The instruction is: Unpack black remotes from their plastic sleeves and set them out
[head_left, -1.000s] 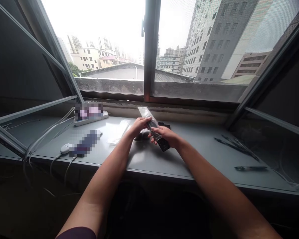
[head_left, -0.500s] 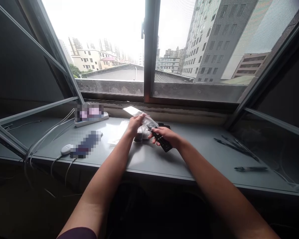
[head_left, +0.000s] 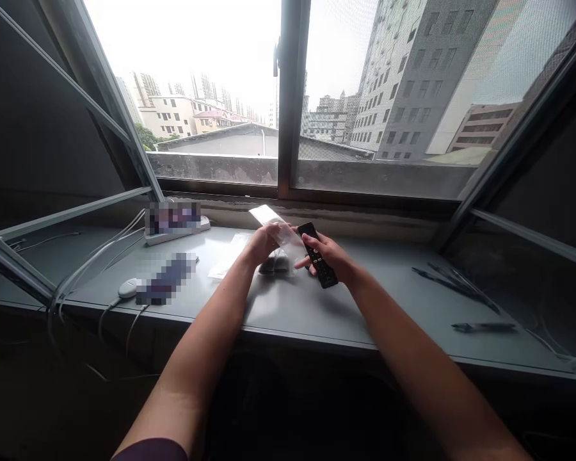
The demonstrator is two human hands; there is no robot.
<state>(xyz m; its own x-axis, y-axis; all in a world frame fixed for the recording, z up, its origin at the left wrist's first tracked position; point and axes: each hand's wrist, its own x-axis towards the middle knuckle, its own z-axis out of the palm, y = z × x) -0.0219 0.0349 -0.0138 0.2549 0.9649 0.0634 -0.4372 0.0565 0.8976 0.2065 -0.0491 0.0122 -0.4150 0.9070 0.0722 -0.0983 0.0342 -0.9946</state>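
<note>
black remote (head_left: pixel 321 266) out of plastic sleeve (head_left: pixel 288 240), right fingers (head_left: pixel 313 258) gripping, left fingers (head_left: pixel 279 228) pinching sleeve.

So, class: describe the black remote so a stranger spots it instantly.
Under the window runs a long grey desk. At its middle, the right hand grips a slim black remote control; unlike the clear plastic sleeve in the left hand, it is opaque.

Left forearm (head_left: pixel 204 333) and right forearm (head_left: pixel 413 339) bare, extended forward and converging toward centre. Left hand (head_left: pixel 264 244) held palm down, wrist slightly raised, fingers (head_left: pixel 281 232) curled. Right hand (head_left: pixel 329 254) positioned just beside it, palm down, fingers (head_left: pixel 310 242) curled inward.
</note>
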